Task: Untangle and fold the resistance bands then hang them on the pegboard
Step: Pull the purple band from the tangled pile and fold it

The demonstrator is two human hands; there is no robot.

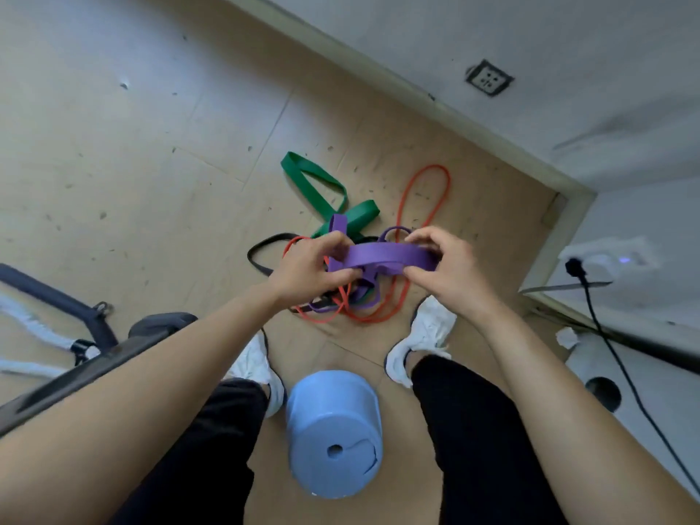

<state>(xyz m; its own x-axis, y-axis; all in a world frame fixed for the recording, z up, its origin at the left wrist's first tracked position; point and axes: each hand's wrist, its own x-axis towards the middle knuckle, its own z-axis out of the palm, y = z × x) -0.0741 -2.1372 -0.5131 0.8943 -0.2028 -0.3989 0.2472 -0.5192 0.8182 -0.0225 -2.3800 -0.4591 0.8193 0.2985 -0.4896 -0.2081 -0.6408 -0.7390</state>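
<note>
Here my left hand (310, 265) and right hand (443, 267) hold the purple band (390, 256) up over the floor (132, 145), stretched flat between them. My left fingers (333, 240) are curled over its left end and pinch it against the thumb; my right fingers (424, 236) are closed on its right end, thumb underneath, so both hands grip the same strip. More of that purple band loops down from my left hand into the heap below. The heap lies on the floor straight ahead of my feet: the green band (314, 183) reaches out toward 11 o'clock from the pile, the orange band (424, 195) runs in a long thin loop toward 1 o'clock and curls back under my hands toward 6 o'clock, and the black band (265, 248) pokes out at 9 o'clock, just beside my left hand. All of them cross one another beneath the purple strip. My white shoes (424, 335) stand either side of the heap's near edge, and a blue bucket (333, 433) lies tipped on its side between my legs at 6 o'clock. A wall socket (488, 77) sits well off at 1 o'clock.
</note>
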